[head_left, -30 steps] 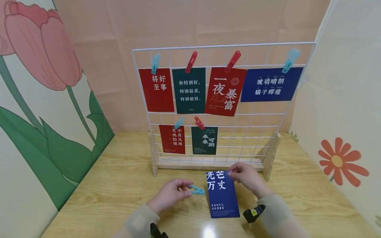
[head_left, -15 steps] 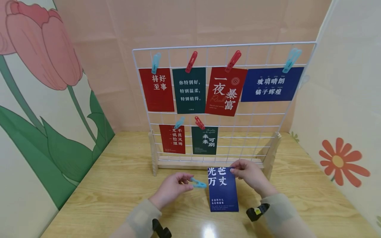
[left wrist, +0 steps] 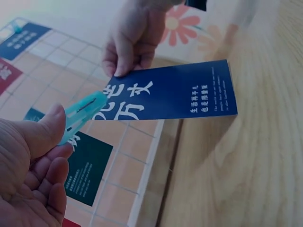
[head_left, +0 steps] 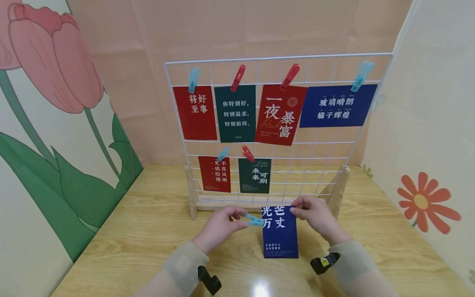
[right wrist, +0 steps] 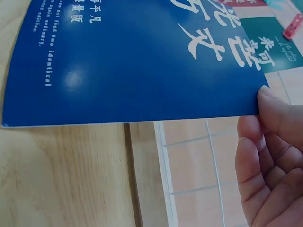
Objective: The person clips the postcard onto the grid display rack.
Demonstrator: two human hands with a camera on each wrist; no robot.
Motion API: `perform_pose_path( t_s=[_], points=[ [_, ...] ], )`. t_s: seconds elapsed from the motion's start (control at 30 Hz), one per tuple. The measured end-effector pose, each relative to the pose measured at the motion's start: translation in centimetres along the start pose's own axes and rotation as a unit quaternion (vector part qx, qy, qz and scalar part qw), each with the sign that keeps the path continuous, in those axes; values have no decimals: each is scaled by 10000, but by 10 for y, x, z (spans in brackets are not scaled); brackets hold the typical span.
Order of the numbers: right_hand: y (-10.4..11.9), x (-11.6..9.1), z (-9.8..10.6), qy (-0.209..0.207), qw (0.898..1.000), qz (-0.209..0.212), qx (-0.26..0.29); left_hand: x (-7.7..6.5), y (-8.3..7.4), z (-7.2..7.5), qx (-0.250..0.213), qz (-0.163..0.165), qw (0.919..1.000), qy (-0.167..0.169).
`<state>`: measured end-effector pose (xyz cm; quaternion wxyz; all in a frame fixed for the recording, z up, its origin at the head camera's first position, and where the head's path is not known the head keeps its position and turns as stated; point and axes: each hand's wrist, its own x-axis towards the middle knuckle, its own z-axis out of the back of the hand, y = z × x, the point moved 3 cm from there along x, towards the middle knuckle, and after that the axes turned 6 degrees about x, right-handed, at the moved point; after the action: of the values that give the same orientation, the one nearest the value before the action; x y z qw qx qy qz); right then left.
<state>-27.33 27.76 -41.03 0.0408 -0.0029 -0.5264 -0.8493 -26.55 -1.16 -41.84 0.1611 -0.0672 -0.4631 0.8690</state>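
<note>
My left hand (head_left: 219, 227) pinches a light blue clothespin (head_left: 254, 220) between thumb and fingers. The clothespin's tip overlaps the left edge of a blue card (head_left: 280, 239) with white characters in the head view. My right hand (head_left: 315, 216) pinches that card by its upper right corner, holding it upright in front of the rack's base. In the left wrist view the clothespin (left wrist: 85, 109) points at the card's top end. The right wrist view shows my thumb (right wrist: 279, 106) on the card's face, at its corner.
Behind stands a white wire grid rack (head_left: 308, 165) on wooden feet (head_left: 338, 194). Red, green and blue cards hang from it by red and light blue clothespins, including a green card (head_left: 254, 176) low in the middle. The wooden table (head_left: 148, 231) extends around the rack.
Both hands have moved slightly up and to the right, toward the rack. The card has risen with the right hand, and the clothespin has come closer to the card's left edge.
</note>
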Motion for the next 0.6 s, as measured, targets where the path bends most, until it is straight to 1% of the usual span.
perform_pose_path(
  t_s=[0.17,0.27,0.33,0.47,0.6],
  points=[
    [0,-1,7,-112,9999,101,10,7,-12,-1,87,-279,9995,-104],
    [1,-1,13,-182,9995,231,78,12,-19,0,64,-363,9992,-160],
    [2,-1,17,-246,9991,335,119,14,-24,1,93,-377,9990,-200],
    [5,-1,25,-325,9983,464,158,18,-35,2,315,-429,9981,-302],
    [7,0,32,-392,9980,500,64,21,-46,4,421,-351,9978,-374]
  ],
)
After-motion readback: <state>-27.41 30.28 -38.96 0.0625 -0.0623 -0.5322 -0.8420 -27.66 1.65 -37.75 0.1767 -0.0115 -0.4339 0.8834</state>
